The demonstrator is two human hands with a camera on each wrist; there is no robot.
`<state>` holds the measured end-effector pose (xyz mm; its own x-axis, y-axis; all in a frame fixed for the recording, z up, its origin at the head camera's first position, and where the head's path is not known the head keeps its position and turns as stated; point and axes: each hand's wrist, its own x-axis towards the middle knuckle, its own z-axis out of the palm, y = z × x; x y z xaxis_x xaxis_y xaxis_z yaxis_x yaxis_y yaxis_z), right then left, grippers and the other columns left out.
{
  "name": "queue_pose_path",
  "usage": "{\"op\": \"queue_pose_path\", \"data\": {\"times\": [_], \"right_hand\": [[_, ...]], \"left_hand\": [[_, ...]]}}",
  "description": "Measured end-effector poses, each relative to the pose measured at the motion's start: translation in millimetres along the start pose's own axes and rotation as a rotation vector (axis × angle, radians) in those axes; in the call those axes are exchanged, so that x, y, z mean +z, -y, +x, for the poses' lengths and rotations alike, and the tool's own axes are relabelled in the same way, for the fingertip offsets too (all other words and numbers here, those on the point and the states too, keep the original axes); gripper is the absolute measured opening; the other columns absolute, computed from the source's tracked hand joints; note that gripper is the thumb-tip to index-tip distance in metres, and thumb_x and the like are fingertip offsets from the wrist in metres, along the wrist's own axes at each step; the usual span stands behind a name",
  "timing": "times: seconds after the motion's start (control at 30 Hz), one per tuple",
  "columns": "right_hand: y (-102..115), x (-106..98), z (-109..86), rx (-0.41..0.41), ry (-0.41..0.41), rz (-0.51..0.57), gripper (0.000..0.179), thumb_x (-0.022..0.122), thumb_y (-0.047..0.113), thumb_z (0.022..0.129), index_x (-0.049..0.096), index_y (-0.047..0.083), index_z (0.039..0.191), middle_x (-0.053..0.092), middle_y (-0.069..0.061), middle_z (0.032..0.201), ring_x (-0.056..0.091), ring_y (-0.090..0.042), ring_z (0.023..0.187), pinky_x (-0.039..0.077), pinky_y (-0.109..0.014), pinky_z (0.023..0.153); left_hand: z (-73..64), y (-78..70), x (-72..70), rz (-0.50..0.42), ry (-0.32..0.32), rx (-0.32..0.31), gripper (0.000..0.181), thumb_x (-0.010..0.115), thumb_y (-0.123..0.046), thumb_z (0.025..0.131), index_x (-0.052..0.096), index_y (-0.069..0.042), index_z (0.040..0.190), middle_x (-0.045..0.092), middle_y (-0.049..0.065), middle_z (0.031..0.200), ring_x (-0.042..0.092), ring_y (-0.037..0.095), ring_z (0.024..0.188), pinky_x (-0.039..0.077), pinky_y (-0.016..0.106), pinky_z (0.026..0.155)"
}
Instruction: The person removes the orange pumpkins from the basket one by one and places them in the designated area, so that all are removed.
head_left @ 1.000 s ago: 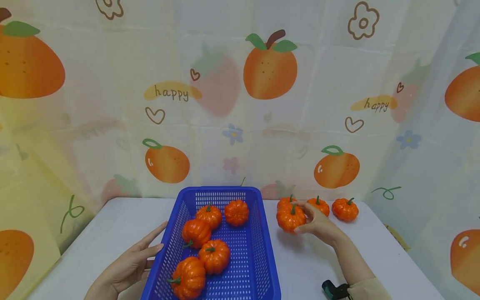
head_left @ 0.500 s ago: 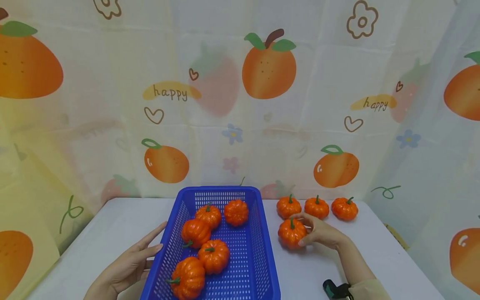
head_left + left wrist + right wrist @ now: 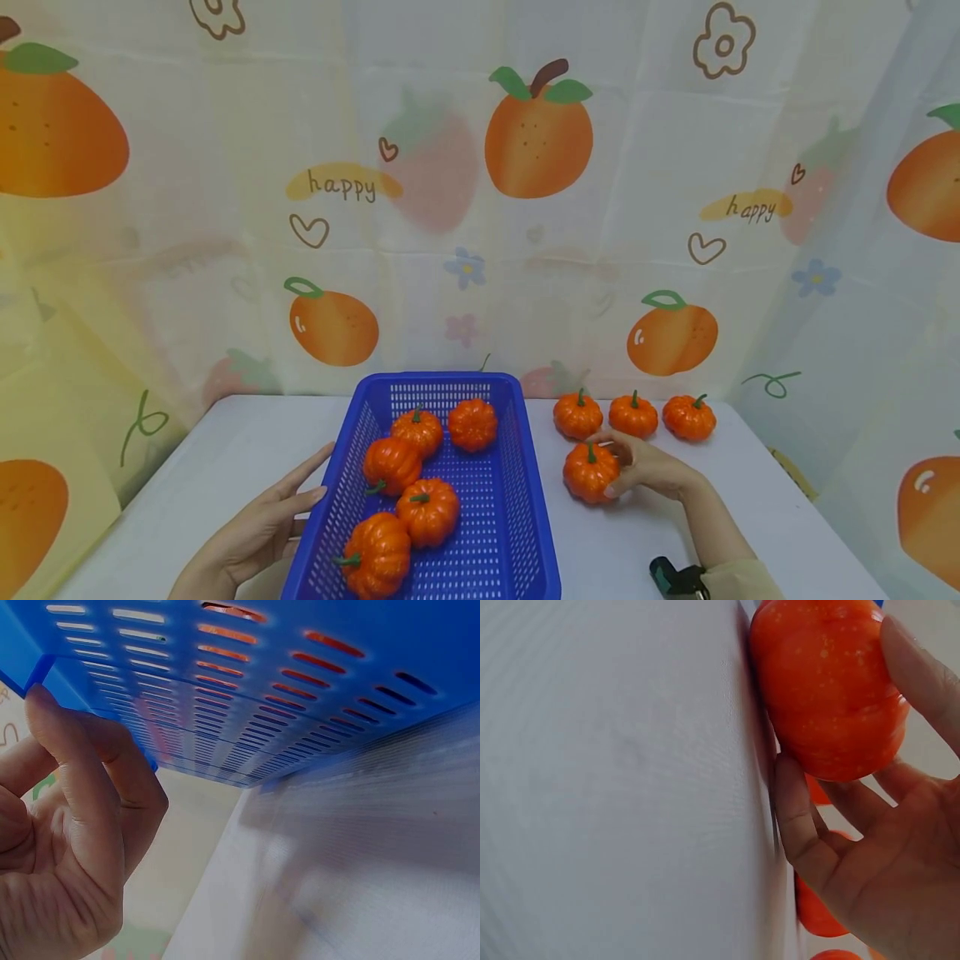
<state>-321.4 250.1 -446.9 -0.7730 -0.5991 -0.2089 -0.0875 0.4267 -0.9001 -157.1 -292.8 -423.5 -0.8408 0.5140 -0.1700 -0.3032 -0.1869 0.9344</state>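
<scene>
The head view looks forward and down over the table [image 3: 600,554]; up close, the left wrist view faces the basket [image 3: 427,637], the right a pumpkin [image 3: 829,686], both shared with the head view.

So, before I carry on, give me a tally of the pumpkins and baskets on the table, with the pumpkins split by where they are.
Blue basket: 1
Pumpkins inside the basket: 5
Back-row pumpkins outside it: 3
Pumpkin held in the right hand: 1
Total: 10, of which 9 are pumpkins
</scene>
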Motion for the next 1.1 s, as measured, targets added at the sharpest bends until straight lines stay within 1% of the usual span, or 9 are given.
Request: {"op": "queue_pose_path", "data": {"times": [0.1,0.2,0.33,0.47,0.77,0.93,1.0,1.1], "right_hand": [[-1.6,-0.9,-1.5,0.022,0.008,0.015,0.075,0.076,0.013,0.075,0.043,0.011,0.143,0.041,-0.022,0.148,0.04,-0.036,0.133,0.039,-0.066,0.11],[-2.4,-1.3,-2.8,0.031,0.016,0.027,0.076,0.075,0.013,0.075,0.042,0.012,0.144,0.039,-0.022,0.15,0.038,-0.037,0.134,0.038,-0.067,0.11],[-2.3,-1.6,-4.3,0.026,0.021,0.035,0.077,0.074,0.013,0.075,0.041,0.011,0.145,0.039,-0.022,0.15,0.037,-0.037,0.135,0.034,-0.069,0.111],[-2.5,-2.1,-5.6,0.026,0.022,0.034,0.077,0.074,0.014,0.076,0.04,0.011,0.146,0.04,-0.022,0.149,0.036,-0.036,0.134,0.033,-0.069,0.112],[-1.2,-4.9,-7.2,0.012,0.004,0.018,0.074,0.074,0.019,0.078,0.042,0.01,0.145,0.04,-0.023,0.149,0.037,-0.038,0.134,0.042,-0.062,0.107],[-0.6,-7.9,-7.8,-0.002,-0.047,-0.017,0.074,0.072,0.024,0.082,0.041,0.007,0.147,0.04,-0.024,0.151,0.038,-0.041,0.137,0.042,-0.063,0.107],[-0.1,-9.1,-7.4,-0.017,-0.083,-0.016,0.074,0.072,0.025,0.084,0.04,0.006,0.147,0.042,-0.025,0.151,0.041,-0.042,0.136,0.045,-0.059,0.107],[3.8,-9.7,-7.3,-0.035,-0.163,0.001,0.075,0.073,0.025,0.085,0.038,0.005,0.148,0.043,-0.024,0.151,0.045,-0.043,0.135,0.051,-0.051,0.104]], "left_hand": [[-0.1,0.3,0.1,-0.006,-0.002,-0.001,0.048,0.031,-0.024,0.109,0.046,-0.064,0.131,0.068,-0.006,0.127,0.072,0.018,0.108,0.058,0.035,0.092],[-0.3,0.5,0.2,-0.011,-0.004,-0.003,0.048,0.031,-0.024,0.109,0.045,-0.064,0.131,0.068,-0.006,0.127,0.072,0.018,0.108,0.058,0.035,0.092],[-0.1,0.9,0.6,-0.012,-0.011,-0.007,0.047,0.032,-0.024,0.109,0.046,-0.064,0.13,0.069,-0.005,0.126,0.072,0.018,0.107,0.058,0.035,0.092],[0.0,0.8,0.7,-0.013,-0.011,-0.008,0.047,0.032,-0.024,0.109,0.047,-0.064,0.129,0.069,-0.005,0.126,0.072,0.018,0.107,0.058,0.035,0.092],[0.6,0.7,-1.1,0.008,-0.013,-0.008,0.048,0.031,-0.024,0.109,0.046,-0.065,0.129,0.069,-0.006,0.126,0.072,0.018,0.108,0.058,0.035,0.092],[0.5,0.9,-1.8,0.017,-0.016,-0.004,0.048,0.031,-0.024,0.109,0.044,-0.065,0.131,0.069,-0.005,0.125,0.072,0.018,0.107,0.059,0.035,0.092],[0.4,0.8,-1.8,0.013,-0.008,0.0,0.049,0.031,-0.023,0.109,0.044,-0.065,0.131,0.069,-0.005,0.126,0.072,0.018,0.108,0.058,0.035,0.092],[0.4,0.9,-1.4,0.006,-0.001,0.002,0.049,0.03,-0.023,0.109,0.045,-0.065,0.131,0.069,-0.006,0.126,0.071,0.019,0.108,0.058,0.035,0.092]]}}
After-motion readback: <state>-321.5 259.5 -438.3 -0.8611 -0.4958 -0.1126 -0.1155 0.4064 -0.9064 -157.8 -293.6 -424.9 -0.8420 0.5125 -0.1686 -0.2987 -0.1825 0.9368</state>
